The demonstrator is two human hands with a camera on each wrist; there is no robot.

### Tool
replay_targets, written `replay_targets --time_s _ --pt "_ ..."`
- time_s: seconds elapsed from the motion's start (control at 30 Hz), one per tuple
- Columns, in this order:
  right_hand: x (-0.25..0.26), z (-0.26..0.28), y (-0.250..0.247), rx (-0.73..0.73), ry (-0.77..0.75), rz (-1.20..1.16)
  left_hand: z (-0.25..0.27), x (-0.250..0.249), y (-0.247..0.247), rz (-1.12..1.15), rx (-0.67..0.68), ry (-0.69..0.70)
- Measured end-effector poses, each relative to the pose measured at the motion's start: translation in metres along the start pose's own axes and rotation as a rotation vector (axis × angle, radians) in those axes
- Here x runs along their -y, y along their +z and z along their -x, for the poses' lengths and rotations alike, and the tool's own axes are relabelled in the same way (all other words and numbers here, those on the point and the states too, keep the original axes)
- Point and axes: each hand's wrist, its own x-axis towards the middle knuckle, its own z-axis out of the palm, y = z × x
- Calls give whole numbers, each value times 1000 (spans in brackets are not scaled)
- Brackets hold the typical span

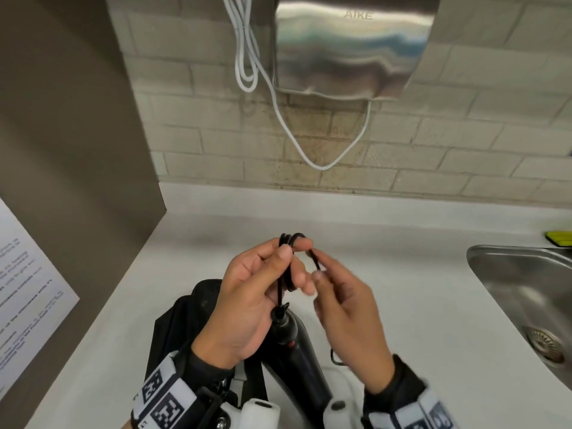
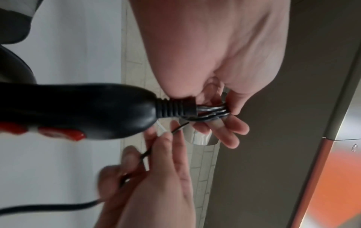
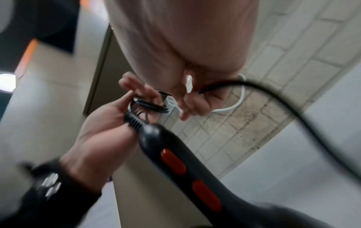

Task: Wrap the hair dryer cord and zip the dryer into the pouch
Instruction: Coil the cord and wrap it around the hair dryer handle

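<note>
1. Head view: the left hand is raised above the white counter, its fingers spread with several loops of the black cord wound round them, the thumb pressing the loops against the forefinger.
2. The right hand, just right of the left, pinches a stretch of the cord between thumb and forefinger, close to the coil.
3. The black hair dryer hangs handle-up below the left palm, over a black pouch lying on the near part of the counter.
4. A steel sink sits at the right. On the tiled far wall hangs a metal hand dryer with a white cable looping below it.
5. Left wrist view: the coil of cord crosses the left hand's fingers right beside the ribbed strain relief of the hair dryer, whose red buttons show.
6. The right hand pinches the cord in curled fingers; the picture is blurred there.
7. Right wrist view: the left hand holds the coil against its fingers, next to the dryer's handle.
8. The right hand grips the cord, which arcs away to the right and near side.
</note>
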Motion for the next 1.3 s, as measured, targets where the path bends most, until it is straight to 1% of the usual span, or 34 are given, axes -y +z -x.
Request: replay_targets --time_s 0.07,0.13,0.2,0.23,0.3,0.4,0.43,0.53,0.67,0.8,0.9,1.0,1.1,1.13,1.2,1.23,1.3 --pt "-3 18 4 137 -39 199 0 0 0 -23 -46 23" --pt "-2 33 5 264 -31 392 0 2 0 -46 -62 28" --pt "5 43 0 345 -17 573 1 4 1 -88 -77 29" --pt "8 47 -4 355 -39 655 2 5 1 -119 -92 27" --pt "17 49 -13 333 -167 788 3 7 1 -183 -116 25" --pt "36 47 -30 268 -313 906 3 8 2 -280 -102 20" --pt "40 46 -34 278 -350 918 4 8 3 -316 -84 13" --pt "57 37 -46 305 -410 849 6 5 6 -420 10 -6" --pt "69 22 -58 323 -376 652 12 0 5 -505 148 -44" --pt "71 7 -59 246 -428 497 15 -5 2 -553 274 -55" --pt "65 1 -56 163 -421 388 15 -9 2 -546 344 -46" --pt "59 -4 -48 102 -396 281 13 -11 0 -516 377 -29" --pt "54 -3 -38 51 -415 226 9 -12 -7 -498 385 -51" --pt "51 -3 -36 27 -371 164 9 -14 -9 -483 406 -65" --pt "44 -6 -35 18 -215 -9 7 -17 -13 -437 465 -107" --pt "40 -8 -36 56 -152 -54 6 -17 -14 -410 487 -127" --pt "34 -10 -38 209 -96 -39 4 -15 -16 -328 504 -164"
